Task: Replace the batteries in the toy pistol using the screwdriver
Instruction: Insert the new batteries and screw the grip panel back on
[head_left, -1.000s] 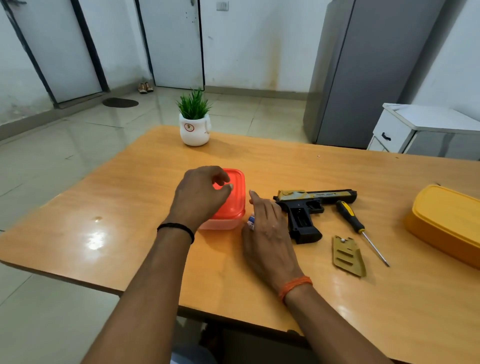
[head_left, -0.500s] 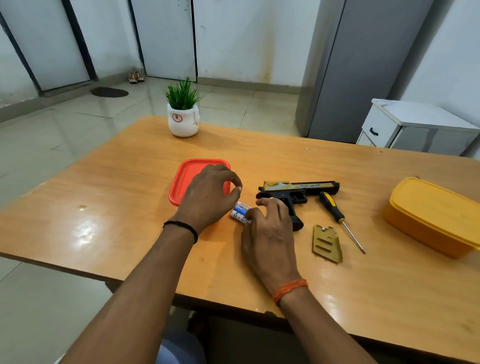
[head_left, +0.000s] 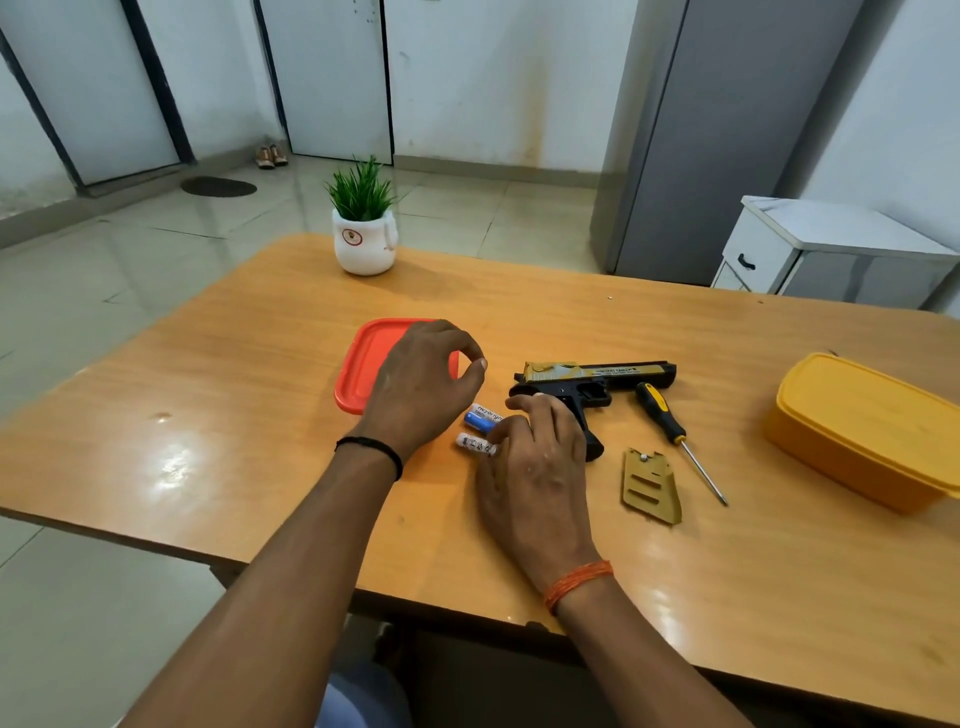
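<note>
The black and gold toy pistol (head_left: 592, 382) lies on its side on the wooden table (head_left: 260, 415), its grip partly hidden by my right hand (head_left: 535, 462). Two batteries lie left of it: a blue and white battery (head_left: 482, 417) and a white battery (head_left: 474, 445). My right hand's curled fingers pinch the white battery's right end. My left hand (head_left: 421, 387) hovers over the right edge of the red lid (head_left: 363, 364), fingers curled with the thumb meeting them, nothing seen in it. The yellow-handled screwdriver (head_left: 670, 428) and the tan battery cover (head_left: 649, 486) lie right of the pistol.
A yellow lidded box (head_left: 862, 431) stands at the right of the table. A white pot with a green plant (head_left: 364, 244) stands at the far edge. A white cabinet (head_left: 779, 249) and a grey cupboard (head_left: 727, 130) stand beyond the table.
The red container has shifted left, out from beside the pistol, leaving two batteries exposed on the table. My right hand has curled onto the batteries, and my left hand followed the red lid.
</note>
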